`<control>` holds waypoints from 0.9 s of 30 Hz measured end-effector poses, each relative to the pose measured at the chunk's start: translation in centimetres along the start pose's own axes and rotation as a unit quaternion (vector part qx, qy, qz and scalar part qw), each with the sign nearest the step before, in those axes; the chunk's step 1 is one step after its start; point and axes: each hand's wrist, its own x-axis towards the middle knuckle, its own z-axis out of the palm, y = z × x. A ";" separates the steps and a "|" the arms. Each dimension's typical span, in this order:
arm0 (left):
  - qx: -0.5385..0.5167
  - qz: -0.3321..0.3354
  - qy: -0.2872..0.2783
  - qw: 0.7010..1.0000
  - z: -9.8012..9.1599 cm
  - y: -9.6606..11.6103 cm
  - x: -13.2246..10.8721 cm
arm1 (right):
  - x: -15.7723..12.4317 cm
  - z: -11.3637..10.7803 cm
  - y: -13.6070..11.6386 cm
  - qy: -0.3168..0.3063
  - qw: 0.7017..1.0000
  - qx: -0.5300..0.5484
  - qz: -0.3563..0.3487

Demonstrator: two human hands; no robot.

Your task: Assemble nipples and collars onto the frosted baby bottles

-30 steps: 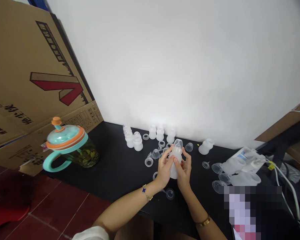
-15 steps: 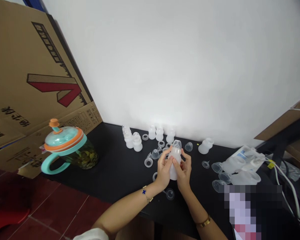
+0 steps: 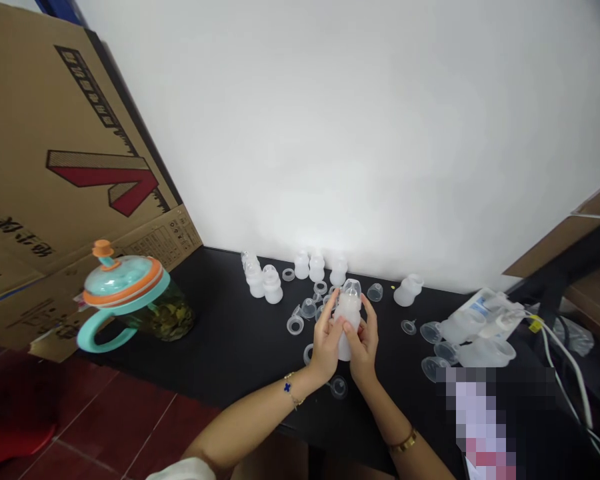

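Note:
A milky white baby bottle [image 3: 349, 308] with a clear cap stands upright between my two hands. My left hand [image 3: 326, 350] wraps its left side, and my right hand [image 3: 364, 347] wraps its right side; both thumbs press on the front of the body. Around the hands lie clear rings [image 3: 295, 325], a clear dome cap [image 3: 375, 292] and a nipple [image 3: 409, 327]. One more nipple [image 3: 339, 387] lies close to my wrists. Behind, several bottle bodies [image 3: 317, 268] stand by the wall, and capped bottles [image 3: 272, 285] form a group at the left.
A large teal-and-orange lidded jug [image 3: 135, 293] stands left on the black table [image 3: 220, 347], before a cardboard box [image 3: 80, 167]. At the right, more bottles [image 3: 485, 352] and clear caps [image 3: 435, 368] lie beside a plastic bag and white cables [image 3: 575, 360]. A single bottle [image 3: 409, 291] leans near the wall.
My fingers have shifted slightly lower on the bottle, and the fingertips have straightened upward beside it. The whole view has moved a little; other things stay in place.

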 end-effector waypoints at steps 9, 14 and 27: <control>-0.003 0.021 0.031 0.999 0.2 0.1 0.2 | 0.4 -0.1 -0.4 -0.002 1.000 0.007 0.007; -0.011 0.018 0.034 0.999 0.2 0.2 0.2 | 0.5 -0.1 -0.5 -0.001 1.000 0.025 0.014; 0.000 0.040 -0.020 0.999 -0.1 -0.3 -0.7 | -0.5 -0.9 1.4 0.045 0.991 -0.045 -0.116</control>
